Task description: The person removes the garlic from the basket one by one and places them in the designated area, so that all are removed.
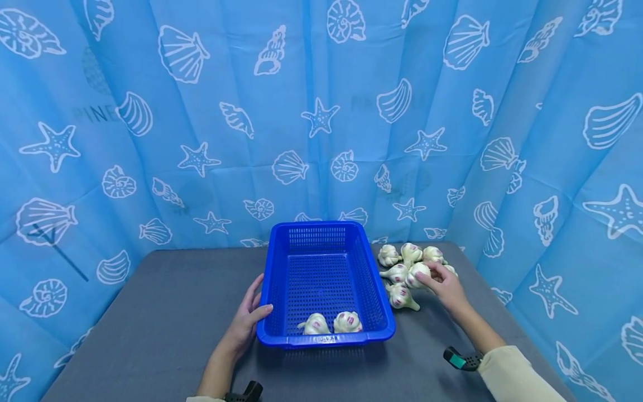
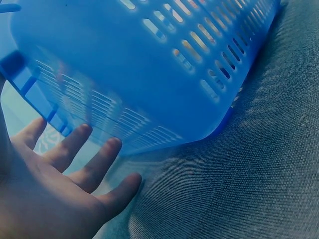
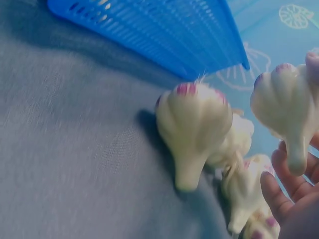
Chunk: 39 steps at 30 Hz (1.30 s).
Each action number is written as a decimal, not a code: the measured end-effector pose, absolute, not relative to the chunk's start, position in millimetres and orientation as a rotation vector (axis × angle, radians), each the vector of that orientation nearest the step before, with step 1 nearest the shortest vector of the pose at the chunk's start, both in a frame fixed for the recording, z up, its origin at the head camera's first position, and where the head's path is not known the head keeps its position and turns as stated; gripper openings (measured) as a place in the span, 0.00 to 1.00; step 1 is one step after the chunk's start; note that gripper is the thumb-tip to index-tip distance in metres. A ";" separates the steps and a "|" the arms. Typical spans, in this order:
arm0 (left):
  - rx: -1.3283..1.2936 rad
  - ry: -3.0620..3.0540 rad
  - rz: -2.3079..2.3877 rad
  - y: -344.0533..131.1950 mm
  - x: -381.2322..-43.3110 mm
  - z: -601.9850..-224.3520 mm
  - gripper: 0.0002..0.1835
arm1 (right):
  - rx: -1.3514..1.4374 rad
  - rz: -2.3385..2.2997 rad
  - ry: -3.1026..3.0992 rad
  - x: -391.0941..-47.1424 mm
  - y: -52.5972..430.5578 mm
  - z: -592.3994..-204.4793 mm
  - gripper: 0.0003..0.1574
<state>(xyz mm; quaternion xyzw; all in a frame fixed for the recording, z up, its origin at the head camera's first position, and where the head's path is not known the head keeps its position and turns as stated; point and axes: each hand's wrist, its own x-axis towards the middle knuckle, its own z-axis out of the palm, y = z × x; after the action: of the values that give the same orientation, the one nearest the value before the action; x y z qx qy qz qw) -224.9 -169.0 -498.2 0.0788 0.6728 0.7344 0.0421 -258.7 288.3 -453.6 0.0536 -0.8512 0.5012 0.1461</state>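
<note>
A blue plastic basket (image 1: 321, 279) stands in the middle of the table, with two garlic bulbs (image 1: 348, 322) inside near its front wall. My left hand (image 1: 247, 315) holds the basket's left side, the thumb over the rim. In the left wrist view its spread fingers (image 2: 102, 159) lie along the outer side. At the right, my right hand (image 1: 444, 285) grips a garlic bulb (image 3: 284, 102), which the right wrist view shows raised, stem downward. Several other bulbs lie just beside it, the closest garlic bulb (image 3: 194, 127) resting on the cloth.
A grey cloth (image 1: 166, 324) covers the table. Behind and around it hangs a blue curtain (image 1: 321, 145) with white shell prints. The pile of garlic (image 1: 411, 254) sits between the basket's right wall and the table's right edge.
</note>
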 end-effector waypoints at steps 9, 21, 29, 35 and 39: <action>0.207 2.050 2.250 -168.2 -224.5 -497.8 0.42 | 0.161 1.381 -2.498 -250.8 302.7 -466.3 0.26; 0.218 2.056 2.244 -169.0 -223.7 -497.8 0.42 | 0.040 1.324 -2.626 -240.4 312.4 -479.4 0.31; 0.239 2.067 2.236 -169.6 -223.3 -496.9 0.42 | -0.003 1.297 -2.667 -237.3 315.6 -489.1 0.33; 0.258 2.049 2.257 -170.2 -223.6 -497.1 0.42 | -0.014 1.281 -2.682 -237.2 315.8 -491.8 0.33; 0.249 2.042 2.268 -169.3 -223.4 -497.3 0.42 | -0.024 1.282 -2.695 -236.8 315.5 -492.2 0.34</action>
<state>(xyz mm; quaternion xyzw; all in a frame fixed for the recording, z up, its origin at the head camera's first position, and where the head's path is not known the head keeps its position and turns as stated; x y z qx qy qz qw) -223.4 -169.3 -497.3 0.0812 0.6664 0.7401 0.0397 -236.8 315.5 -492.2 -0.0081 -0.9002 0.4283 0.0786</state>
